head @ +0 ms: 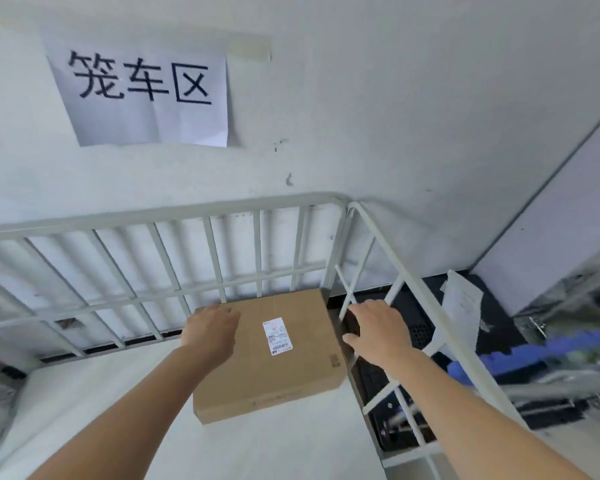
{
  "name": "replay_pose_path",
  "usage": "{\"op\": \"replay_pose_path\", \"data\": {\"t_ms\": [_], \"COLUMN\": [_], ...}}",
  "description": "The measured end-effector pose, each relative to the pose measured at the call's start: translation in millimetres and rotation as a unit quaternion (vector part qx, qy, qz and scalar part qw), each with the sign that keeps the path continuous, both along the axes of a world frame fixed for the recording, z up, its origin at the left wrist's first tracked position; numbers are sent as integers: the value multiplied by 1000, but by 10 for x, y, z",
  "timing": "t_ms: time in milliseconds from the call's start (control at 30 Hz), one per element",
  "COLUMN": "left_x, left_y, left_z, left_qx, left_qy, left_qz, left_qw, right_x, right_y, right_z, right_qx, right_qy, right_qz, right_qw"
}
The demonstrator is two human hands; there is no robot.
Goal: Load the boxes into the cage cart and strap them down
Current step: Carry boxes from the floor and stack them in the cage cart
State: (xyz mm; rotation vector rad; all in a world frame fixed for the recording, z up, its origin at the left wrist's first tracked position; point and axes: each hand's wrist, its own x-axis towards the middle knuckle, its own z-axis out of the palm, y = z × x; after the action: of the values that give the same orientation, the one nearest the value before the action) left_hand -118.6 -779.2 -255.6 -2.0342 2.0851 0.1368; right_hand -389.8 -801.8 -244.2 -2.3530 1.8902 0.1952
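Head view looks down into the cage cart (pixel 329 199), whose white barred walls meet at a corner at about 1 o'clock. One flat cardboard box (pixel 274 362) lies on the cart's pale floor, pushed into that corner, its far edge near the back bars and its right edge just beside the side bars. A white shipping label (pixel 278 336) sits on its top face.

Left hand (pixel 211 332) rests flat on the box's far-left corner at 11 o'clock, fingers spread and relaxed, gripping nothing. Right hand (pixel 378 332) hovers at 1 o'clock beside the box's right edge, fingers loosely open, close to the side bars; whether it touches the box I cannot tell.

My guess is that this box is stiff, dry and fairly light for its breadth, with smooth faces that could slide on the floor. It is best taken by two opposite short edges, palms under the corners. Apart from it, the cart's visible floor holds nothing, and no strap shows. Beyond the side bars at 3 o'clock sits dark, blurred equipment (pixel 423 327).
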Motion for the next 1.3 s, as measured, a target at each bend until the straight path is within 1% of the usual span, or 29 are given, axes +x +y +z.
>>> {"op": "replay_pose_path", "data": {"t_ms": [167,333,467,700,900,1033,1167,1300], "left_x": [-361,-949,-1446,-2241,-2867,-3259,-3612,-3972], "left_y": [258,628,1035,1995,2616,2919,3264,3584], "left_z": [717,1338,1678,2033,2236,2302,2339,2254], "left_qx": [-61,-135,-173,-195,-205,-196,-186,-164], "left_qy": [9,11,32,48,65,85,92,93], "left_qz": [-93,-196,-259,-347,-431,-488,-548,-599], "left_qw": [994,971,950,916,876,846,810,778], "right_x": [-290,-684,-1042,-1593,-1960,-2122,-2233,-2335], "right_y": [745,1560,2272,3685,4710,5280,5801,6342], "right_z": [801,1332,1637,1954,2127,2180,2175,2100], "right_qx": [-85,-140,-165,-189,-187,-179,-154,-147], "right_qy": [-21,-13,-6,24,48,60,68,66], "right_qz": [-79,-145,-202,-295,-394,-459,-531,-598], "right_qw": [993,979,965,936,899,868,831,785]}}
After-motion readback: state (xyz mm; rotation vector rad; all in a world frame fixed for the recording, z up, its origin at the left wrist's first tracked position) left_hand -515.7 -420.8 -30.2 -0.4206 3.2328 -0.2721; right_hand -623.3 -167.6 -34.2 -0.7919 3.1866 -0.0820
